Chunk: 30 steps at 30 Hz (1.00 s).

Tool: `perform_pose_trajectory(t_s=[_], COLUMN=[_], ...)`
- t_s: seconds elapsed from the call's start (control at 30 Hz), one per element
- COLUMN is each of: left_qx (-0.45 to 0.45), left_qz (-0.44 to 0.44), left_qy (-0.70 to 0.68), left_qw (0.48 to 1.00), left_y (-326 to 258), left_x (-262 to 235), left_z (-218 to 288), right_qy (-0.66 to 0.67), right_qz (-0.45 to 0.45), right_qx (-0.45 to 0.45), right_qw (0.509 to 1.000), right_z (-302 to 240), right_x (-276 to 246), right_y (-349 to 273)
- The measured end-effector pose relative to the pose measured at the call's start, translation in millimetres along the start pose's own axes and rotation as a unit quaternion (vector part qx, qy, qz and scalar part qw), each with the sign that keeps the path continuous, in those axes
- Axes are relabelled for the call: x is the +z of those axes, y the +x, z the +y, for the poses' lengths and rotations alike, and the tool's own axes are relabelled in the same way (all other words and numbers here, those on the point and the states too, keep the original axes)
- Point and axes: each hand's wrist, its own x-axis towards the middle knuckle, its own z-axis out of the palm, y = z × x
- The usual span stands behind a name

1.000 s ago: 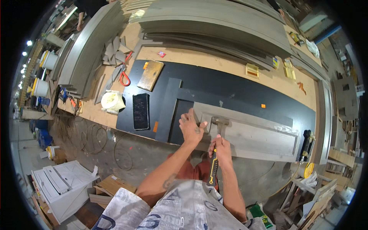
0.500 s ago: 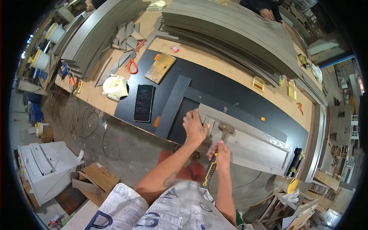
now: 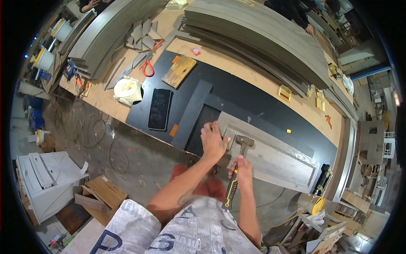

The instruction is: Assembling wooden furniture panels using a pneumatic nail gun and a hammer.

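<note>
My right hand (image 3: 242, 174) is wrapped round the black-and-yellow handle of a hammer (image 3: 244, 146). The hammer's metal head is over the left part of a grey wood-grain panel (image 3: 270, 161) with a raised frame border. At the panel's left end, my left hand (image 3: 213, 144) has bent fingers along the edge and its thumb toward the hammer; it grips the panel there. Beneath and left of the panel lies a dark frame piece (image 3: 195, 112) on a black board (image 3: 237, 93). Whether the hammer head touches the panel I cannot tell.
A phone (image 3: 160, 109), a stained wood block (image 3: 179, 71), a tape roll (image 3: 127, 90) and red-handled scissors (image 3: 147, 67) lie left. Stacked grey boards (image 3: 262, 38) line the far side. A black tool (image 3: 325, 178) is at the right end. Another person's hand (image 3: 310, 29) shows at far right.
The hammer head has shifted slightly left over the panel, turned a little. My left hand keeps its place at the panel's end. The whole view has tilted slightly.
</note>
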Motion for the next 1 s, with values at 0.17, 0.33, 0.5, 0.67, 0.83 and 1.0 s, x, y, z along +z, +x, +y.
perform_pose_trajectory(t_s=[0.17,0.33,0.5,0.67,0.83,1.0], left_qx=[-0.02,-0.032,-0.044,-0.086,-0.05,-0.03], left_qz=[-0.019,-0.045,-0.1,-0.225,-0.173,-0.211], left_qy=[0.026,0.09,0.158,0.181,0.228,0.288], left_qw=[0.999,0.994,0.981,0.953,0.957,0.934], left_y=[-26.6,-32.7,-21.9,-1.1,-1.1,19.1], left_x=[-14.0,-25.6,-39.1,-53.3,-38.4,-40.6], left_z=[-8.7,-14.5,6.5,27.5,24.1,26.5], right_qy=[0.022,0.028,0.062,0.097,0.086,0.076], right_qz=[0.013,-0.001,-0.027,-0.015,-0.009,-0.011], right_qx=[0.055,0.063,0.071,0.08,0.056,0.046], right_qw=[0.998,0.998,0.995,0.992,0.995,0.996], right_z=[12.5,12.8,20.9,23.2,26.7,27.2], right_x=[-16.2,-13.2,4.6,10.3,16.6,22.6], right_y=[-26.9,-45.8,-52.3,-54.1,-52.5,-52.3])
